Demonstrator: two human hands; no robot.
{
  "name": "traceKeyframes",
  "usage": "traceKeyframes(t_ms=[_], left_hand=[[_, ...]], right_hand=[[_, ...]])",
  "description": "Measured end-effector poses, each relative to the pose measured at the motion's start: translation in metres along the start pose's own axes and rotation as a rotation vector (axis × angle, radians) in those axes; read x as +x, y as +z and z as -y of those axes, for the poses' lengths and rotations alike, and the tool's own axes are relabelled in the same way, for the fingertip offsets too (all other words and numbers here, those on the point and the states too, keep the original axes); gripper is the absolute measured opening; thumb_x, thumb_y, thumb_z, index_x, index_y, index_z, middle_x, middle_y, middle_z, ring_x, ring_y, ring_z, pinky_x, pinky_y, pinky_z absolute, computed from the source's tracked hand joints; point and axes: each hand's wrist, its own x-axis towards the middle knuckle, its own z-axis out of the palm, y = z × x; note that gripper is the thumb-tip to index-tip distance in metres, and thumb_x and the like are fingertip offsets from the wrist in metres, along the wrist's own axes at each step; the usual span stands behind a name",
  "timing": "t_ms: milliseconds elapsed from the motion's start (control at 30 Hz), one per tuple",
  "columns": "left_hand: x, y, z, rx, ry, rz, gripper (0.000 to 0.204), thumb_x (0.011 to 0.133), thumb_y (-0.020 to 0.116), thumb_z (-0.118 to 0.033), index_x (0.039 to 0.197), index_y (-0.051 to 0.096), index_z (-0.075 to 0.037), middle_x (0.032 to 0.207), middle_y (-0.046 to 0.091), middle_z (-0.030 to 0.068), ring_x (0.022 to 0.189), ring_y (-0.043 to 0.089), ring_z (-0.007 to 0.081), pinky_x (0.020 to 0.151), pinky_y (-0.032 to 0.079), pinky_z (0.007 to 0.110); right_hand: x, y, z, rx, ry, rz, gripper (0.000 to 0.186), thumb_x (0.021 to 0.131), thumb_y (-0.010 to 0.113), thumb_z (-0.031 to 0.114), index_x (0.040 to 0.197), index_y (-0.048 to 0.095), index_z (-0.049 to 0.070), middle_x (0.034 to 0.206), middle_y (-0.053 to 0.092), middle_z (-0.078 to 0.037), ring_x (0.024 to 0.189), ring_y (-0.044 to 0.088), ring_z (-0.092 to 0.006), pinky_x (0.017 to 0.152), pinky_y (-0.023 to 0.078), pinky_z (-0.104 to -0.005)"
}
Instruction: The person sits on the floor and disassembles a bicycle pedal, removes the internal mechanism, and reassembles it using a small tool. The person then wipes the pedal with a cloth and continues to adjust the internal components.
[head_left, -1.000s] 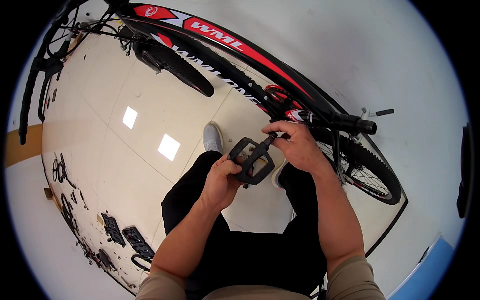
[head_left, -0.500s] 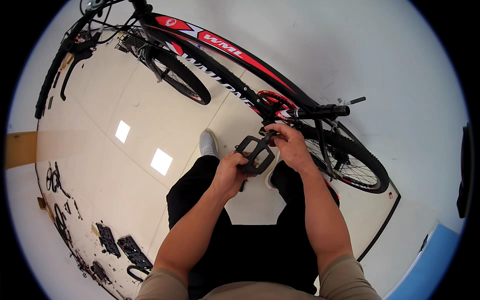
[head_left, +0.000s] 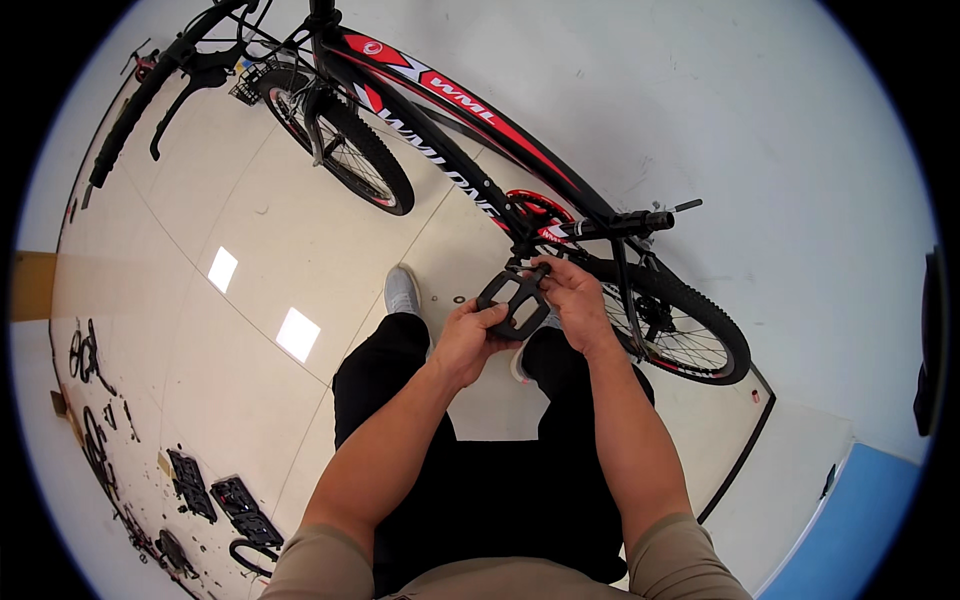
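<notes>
A black bicycle pedal with an open cage is in front of me, beside the crank of a black and red bicycle. My left hand grips the pedal's near left edge, thumb on top and fingers underneath. At the pedal's far right corner, the fingers of my right hand are pinched together by the axle end. What they hold there is partly hidden, and I cannot see whether the axle sits in the crank. Just beyond is the red chainring.
The rear wheel stands to the right and the front wheel to the far left. Handlebars reach across the upper left. Black open tool cases and loose parts lie on the floor at the lower left. A white wall rises behind the bicycle.
The view has shifted slightly, so the bicycle's rear and the floor appear further left. Both hands stay on the pedal area, with the right fingers slightly rearranged around the axle end.
</notes>
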Motion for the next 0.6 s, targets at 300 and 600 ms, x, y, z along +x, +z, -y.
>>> traceKeyframes(t_ms=[300,600], left_hand=[[-0.001,0.0,0.007,-0.087,-0.037,0.044,0.021,0.099,0.063,-0.016,0.111,0.06,0.001,0.099,0.064,0.0104,0.094,0.066,0.0241,0.089,0.059,0.048],[0.001,0.005,0.017,-0.152,-0.05,0.059,0.029,0.098,0.064,-0.013,0.116,0.05,0.005,0.11,0.062,0.0147,0.1,0.066,0.027,0.089,0.061,0.048]], right_hand=[[-0.004,0.002,0.0,0.028,-0.018,-0.025,0.051,0.081,0.042,-0.016,0.127,0.06,-0.004,0.119,0.065,-0.015,0.112,0.065,-0.0231,0.1,0.051,-0.0334],[-0.005,0.003,0.004,0.257,0.049,-0.058,0.038,0.087,0.049,-0.009,0.123,0.061,-0.009,0.115,0.067,-0.018,0.106,0.068,-0.0261,0.096,0.054,-0.035]])
